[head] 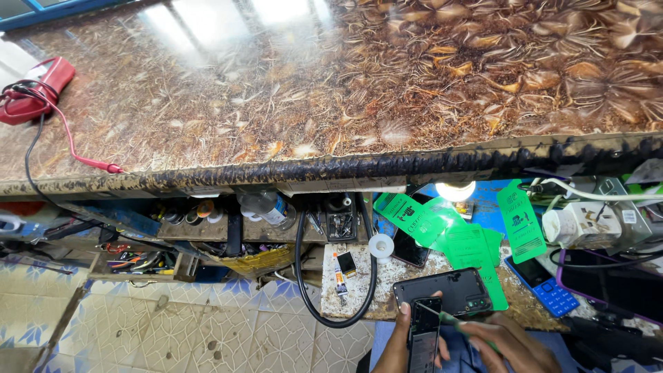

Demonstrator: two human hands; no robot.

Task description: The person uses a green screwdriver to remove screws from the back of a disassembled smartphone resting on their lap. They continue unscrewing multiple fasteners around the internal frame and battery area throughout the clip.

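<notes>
At the bottom of the head view, my left hand [399,342] grips a black opened phone [423,335] held upright, its insides showing. My right hand [507,342] holds a thin green-handled tool [461,323] whose tip reaches the phone's upper right edge. Just beyond the hands, a black phone back cover [445,290] lies on the cluttered lower bench [359,276].
A wide patterned brown counter [359,90] overhangs the bench. A red multimeter [31,90] with a red probe lead lies at its far left. Green packaging strips [442,228], a blue keypad phone [542,283], a white power adapter [577,224], a black cable loop [331,318] and a lit lamp [456,191] crowd the bench.
</notes>
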